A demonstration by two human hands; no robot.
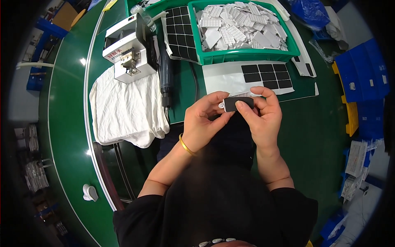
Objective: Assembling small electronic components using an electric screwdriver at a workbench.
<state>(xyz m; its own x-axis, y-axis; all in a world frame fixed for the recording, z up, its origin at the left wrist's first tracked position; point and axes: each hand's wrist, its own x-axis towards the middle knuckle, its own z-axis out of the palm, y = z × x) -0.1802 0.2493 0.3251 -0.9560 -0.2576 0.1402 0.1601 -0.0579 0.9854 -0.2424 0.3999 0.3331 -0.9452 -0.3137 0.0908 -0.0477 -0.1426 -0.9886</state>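
Note:
Just in front of me, both hands hold a small white plastic part (221, 105) with a black rectangular pad (231, 104) on its face. My left hand (204, 117) pinches the part's left end between thumb and fingers. The thumb of my right hand (263, 119) presses on the pad, and its fingers are curled round the right end. Beyond my hands lies a white backing sheet (222, 78) with several black pads (267, 76) on it. Behind that sheet, a green bin (251, 54) is heaped with white plastic parts (238, 24).
At left stands a white-and-black bench machine (131, 49) on a white cloth (123, 109). A black electric screwdriver (166, 78) lies beside it. Another sheet of black pads (180, 35) leans against the bin. Blue bins (364, 74) stand at the right.

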